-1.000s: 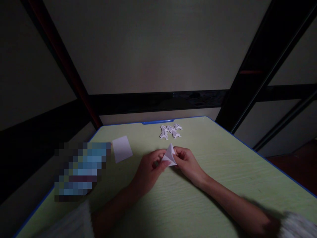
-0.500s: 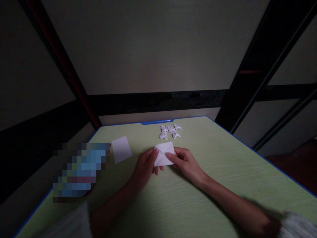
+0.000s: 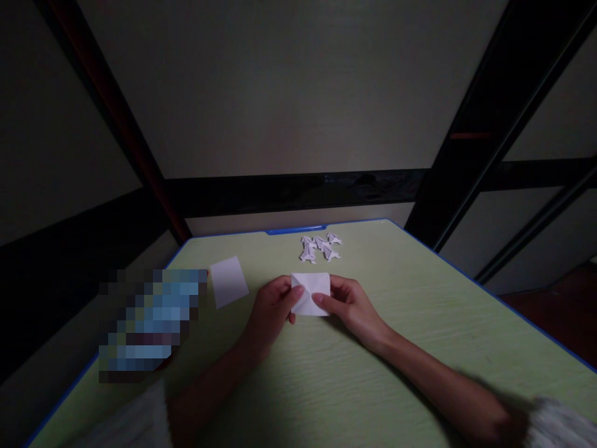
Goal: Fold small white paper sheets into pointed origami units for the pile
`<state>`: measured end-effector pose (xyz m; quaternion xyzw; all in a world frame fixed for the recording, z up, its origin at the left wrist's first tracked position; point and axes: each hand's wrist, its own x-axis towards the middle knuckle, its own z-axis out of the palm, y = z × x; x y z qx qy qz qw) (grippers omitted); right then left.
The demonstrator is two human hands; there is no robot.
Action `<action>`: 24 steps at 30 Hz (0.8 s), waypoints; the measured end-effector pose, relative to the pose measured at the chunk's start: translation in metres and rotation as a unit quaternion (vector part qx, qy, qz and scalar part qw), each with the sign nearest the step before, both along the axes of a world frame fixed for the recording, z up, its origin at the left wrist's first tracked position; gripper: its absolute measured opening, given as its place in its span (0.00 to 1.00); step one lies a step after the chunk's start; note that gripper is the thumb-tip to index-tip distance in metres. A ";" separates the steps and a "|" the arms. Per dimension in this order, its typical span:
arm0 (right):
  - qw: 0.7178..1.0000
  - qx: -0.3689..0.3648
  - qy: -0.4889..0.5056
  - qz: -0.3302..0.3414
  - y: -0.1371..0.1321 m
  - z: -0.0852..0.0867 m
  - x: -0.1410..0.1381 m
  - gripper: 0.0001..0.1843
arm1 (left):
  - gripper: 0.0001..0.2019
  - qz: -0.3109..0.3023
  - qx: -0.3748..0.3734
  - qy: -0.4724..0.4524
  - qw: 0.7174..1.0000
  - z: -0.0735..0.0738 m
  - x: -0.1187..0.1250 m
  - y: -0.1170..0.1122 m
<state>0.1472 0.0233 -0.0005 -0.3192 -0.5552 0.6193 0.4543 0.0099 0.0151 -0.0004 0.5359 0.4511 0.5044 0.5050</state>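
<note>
A small white square of paper (image 3: pixel 310 292) with diagonal creases is held flat just above the pale green table (image 3: pixel 354 373). My left hand (image 3: pixel 270 311) pinches its left edge, thumb on top. My right hand (image 3: pixel 349 305) pinches its right edge, thumb lying across the lower right part. Both hands are closed on the sheet. Beyond them, near the table's far edge, lie several small folded white paper figures (image 3: pixel 321 247) in a cluster.
A blank white paper sheet (image 3: pixel 228 281) lies on the table left of my hands. A blurred blue and dark object (image 3: pixel 149 323) sits at the table's left edge. Dark metal bed-frame bars (image 3: pixel 298 190) run behind the table.
The paper was a folded triangular shape between my fingers; it has been opened out into a flat square, and both hands now grip its side edges.
</note>
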 end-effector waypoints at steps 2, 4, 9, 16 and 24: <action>1.000 -0.012 -0.007 0.001 0.000 -0.001 0.000 0.12 | 0.09 0.013 0.022 0.005 1.000 0.000 0.000 -0.001; 1.000 -0.022 -0.011 -0.002 0.000 -0.002 -0.001 0.12 | 0.14 0.024 0.041 0.016 0.999 0.000 -0.001 -0.002; 1.000 -0.018 -0.003 0.018 -0.002 -0.004 -0.001 0.13 | 0.13 0.005 0.048 0.073 0.996 -0.004 0.001 -0.002; 0.999 0.028 -0.037 0.024 -0.002 -0.005 -0.001 0.14 | 0.14 0.020 0.042 0.085 0.995 -0.002 0.002 -0.001; 0.998 0.016 -0.058 -0.021 0.001 -0.006 0.001 0.11 | 0.09 0.096 0.017 0.007 0.995 0.001 -0.004 0.003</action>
